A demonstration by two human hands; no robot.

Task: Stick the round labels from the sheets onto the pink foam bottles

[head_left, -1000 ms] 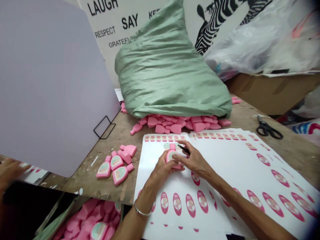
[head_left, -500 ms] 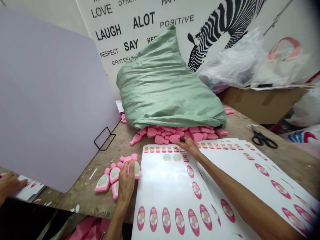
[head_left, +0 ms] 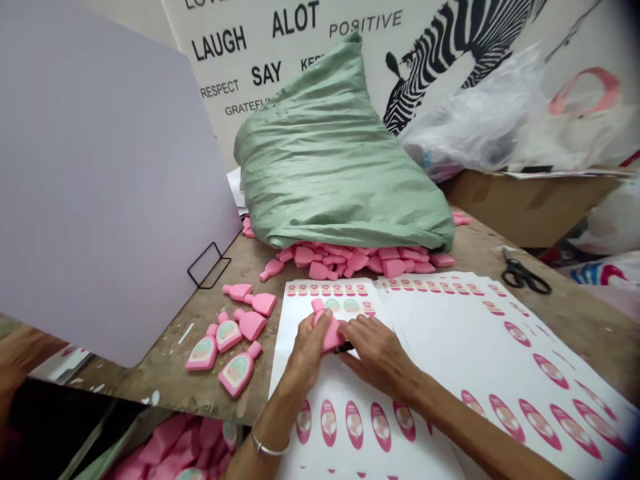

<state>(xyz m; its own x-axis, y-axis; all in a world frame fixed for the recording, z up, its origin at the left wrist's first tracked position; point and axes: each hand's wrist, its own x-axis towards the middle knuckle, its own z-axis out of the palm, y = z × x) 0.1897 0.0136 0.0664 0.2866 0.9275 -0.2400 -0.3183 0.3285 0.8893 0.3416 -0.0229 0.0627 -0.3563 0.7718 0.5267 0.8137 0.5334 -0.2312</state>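
Note:
My left hand [head_left: 307, 347] is closed around a small pink bottle-shaped piece [head_left: 330, 333] above the printed sticker sheet [head_left: 320, 373]. My right hand [head_left: 373, 343] is pressed against the same piece from the right, with a thin black tool [head_left: 344, 347] in its fingers; the tool's kind is mostly hidden. Left of the sheet lie pink bottle pieces, some bearing a pale green label, such as the labelled bottle piece [head_left: 239, 371], others plain, such as the plain bottle piece [head_left: 251, 325].
A green sack [head_left: 340, 167] rests behind a pile of pink pieces [head_left: 350, 259]. More sticker sheets [head_left: 450, 327] spread rightward near black scissors [head_left: 525, 275]. A pale panel [head_left: 110, 187] stands left, with another person's hand [head_left: 30, 350] beside it. Below the table edge are more pink pieces [head_left: 170, 447].
My left hand has moved from the loose bottle pieces to over the sheet. My right hand has drawn back from the pile and meets it at the pink piece.

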